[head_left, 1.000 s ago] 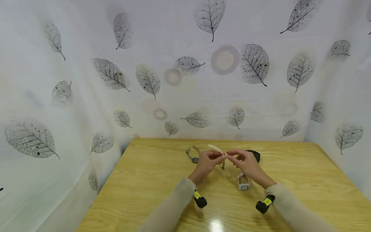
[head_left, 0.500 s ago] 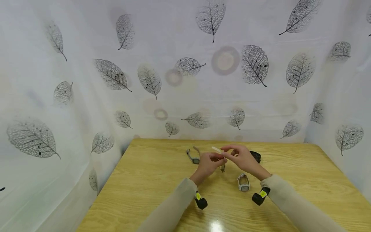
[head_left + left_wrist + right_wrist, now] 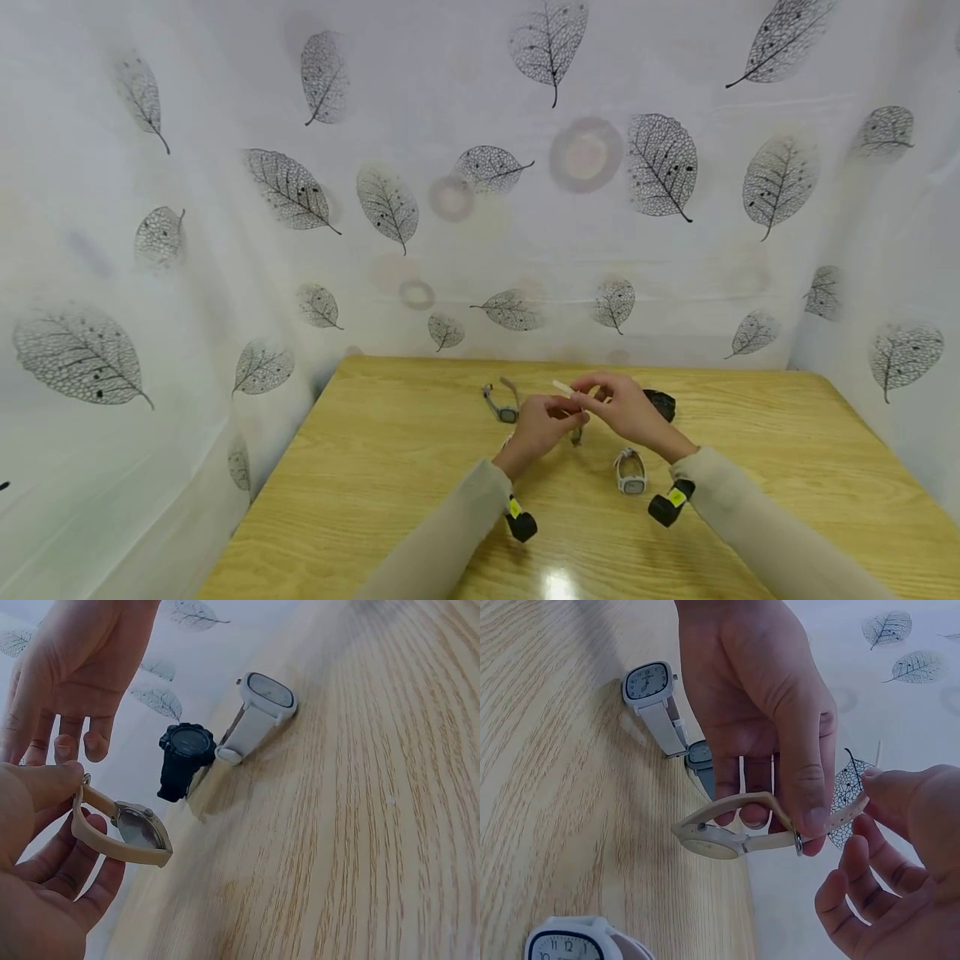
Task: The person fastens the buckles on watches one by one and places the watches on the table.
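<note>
A beige wristwatch is held up in both hands above the table, its strap bent into a loop with the tip running past the metal buckle. My left hand pinches the strap at the buckle between thumb and fingers, as the right wrist view shows. My right hand pinches the pale strap tip just beyond it. In the head view the fingers cover most of this watch; only the pale strap end and part of the case show.
On the wooden table a white watch stands nearer the person. A grey watch lies to the left, a black watch behind the right hand. Another white watch is partly behind the left hand. A leaf-print curtain encloses the table.
My right hand has moved left and slightly up, with its fingers now over the strap end. The left hand keeps its hold and has barely shifted. The watches on the table have not moved.
</note>
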